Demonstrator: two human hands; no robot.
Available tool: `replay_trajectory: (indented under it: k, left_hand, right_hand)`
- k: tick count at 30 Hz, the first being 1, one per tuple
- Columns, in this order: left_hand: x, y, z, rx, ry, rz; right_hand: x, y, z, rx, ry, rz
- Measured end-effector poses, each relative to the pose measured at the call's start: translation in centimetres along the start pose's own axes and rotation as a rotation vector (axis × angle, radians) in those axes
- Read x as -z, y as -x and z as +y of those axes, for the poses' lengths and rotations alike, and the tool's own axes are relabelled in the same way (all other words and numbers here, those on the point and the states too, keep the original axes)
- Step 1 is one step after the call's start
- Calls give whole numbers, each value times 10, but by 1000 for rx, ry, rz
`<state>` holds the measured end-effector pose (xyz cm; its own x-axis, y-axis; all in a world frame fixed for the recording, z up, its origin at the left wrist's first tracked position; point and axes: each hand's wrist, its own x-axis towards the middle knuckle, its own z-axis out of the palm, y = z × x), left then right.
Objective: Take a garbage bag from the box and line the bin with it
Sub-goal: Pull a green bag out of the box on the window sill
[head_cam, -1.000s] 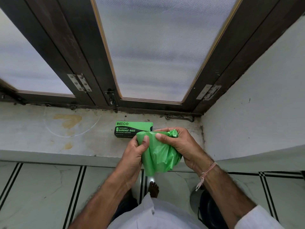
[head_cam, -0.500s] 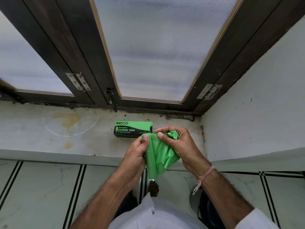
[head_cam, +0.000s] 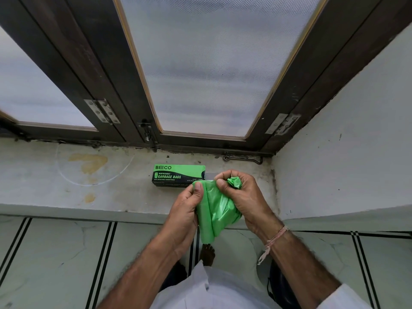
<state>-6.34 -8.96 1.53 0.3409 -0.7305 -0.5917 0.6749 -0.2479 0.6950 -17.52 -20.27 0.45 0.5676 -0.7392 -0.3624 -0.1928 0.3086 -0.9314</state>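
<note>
A green garbage bag (head_cam: pixel 215 210) hangs bunched between both hands above the sill's front edge. My left hand (head_cam: pixel 186 210) pinches its left side with the thumb on top. My right hand (head_cam: pixel 243 197) grips the crumpled top end, a green tuft poking out by the fingers. The green and black garbage bag box (head_cam: pixel 176 175) lies flat on the window sill (head_cam: pixel 66 192) just behind my hands. A dark round bin (head_cam: pixel 278 286) shows partly on the floor at the lower right, under my right forearm.
A dark wooden window frame (head_cam: pixel 133 103) with frosted panes rises behind the sill. A white wall (head_cam: pixel 345 152) closes the right side. The tiled floor (head_cam: pixel 55 264) lies below, with my bare foot (head_cam: pixel 207 253) under the bag.
The bag has been gathered narrower between my hands. My right hand has bunched more of its top end into the fist. The box has not moved.
</note>
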Motion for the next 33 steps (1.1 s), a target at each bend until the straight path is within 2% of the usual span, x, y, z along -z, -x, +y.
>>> replay_trajectory:
  k: [11,26,33]
  left_hand:
    - [-5,-2,0,-1,12,3]
    - [-17,-5,-6,23,253,90]
    - [-12,-12,6,-52,337,110]
  right_hand:
    - [2,0,0,22,-77,-51]
    - [-23,3,8,64,-118,106]
    - [-20,4,13,-5,-292,107]
